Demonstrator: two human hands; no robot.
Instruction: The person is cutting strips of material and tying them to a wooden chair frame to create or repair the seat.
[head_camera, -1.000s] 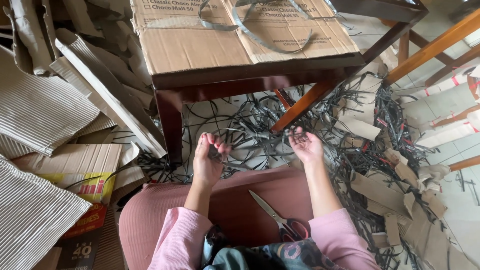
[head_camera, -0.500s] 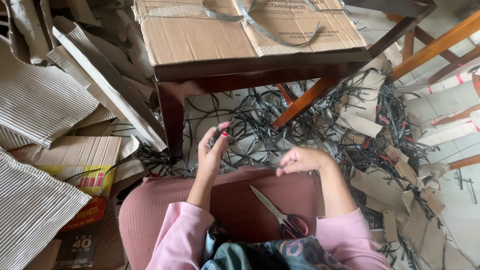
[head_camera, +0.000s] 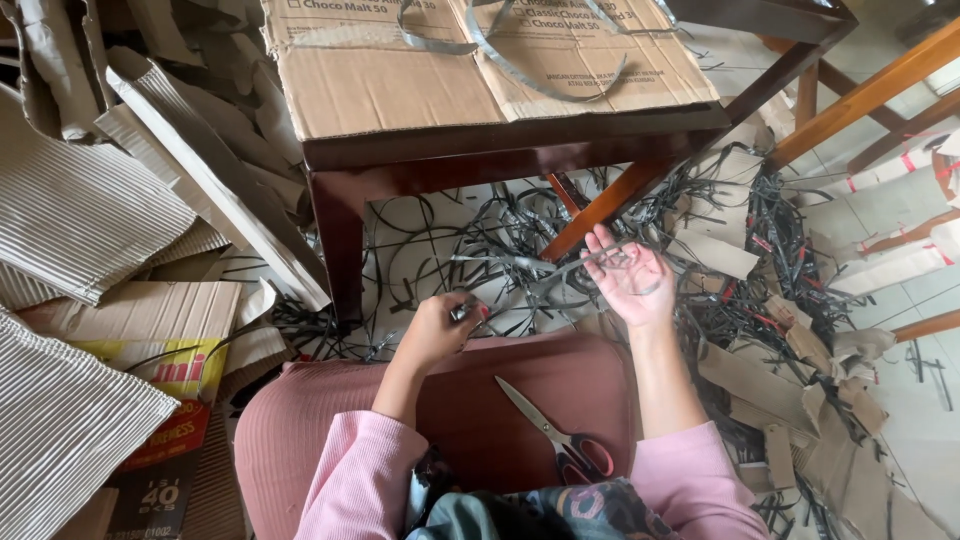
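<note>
— Two hands busy there?
— Yes. My left hand (head_camera: 437, 330) is pinched shut on one end of a dark strip (head_camera: 540, 268), above the pink cushion (head_camera: 300, 420). My right hand (head_camera: 632, 283) lies palm up, fingers apart, the strip draped across them.
— And the scissors (head_camera: 560, 440)?
— Lying closed on the cushion, between my forearms, untouched.

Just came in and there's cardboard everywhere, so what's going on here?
A seated person in pink sleeves holds a thin grey plastic strap stretched between both hands. The left hand pinches one end; the right hand is open with the strap lying across its fingers. Red-handled scissors lie on the lap, and loose dark straps litter the floor under a dark wooden table.
</note>
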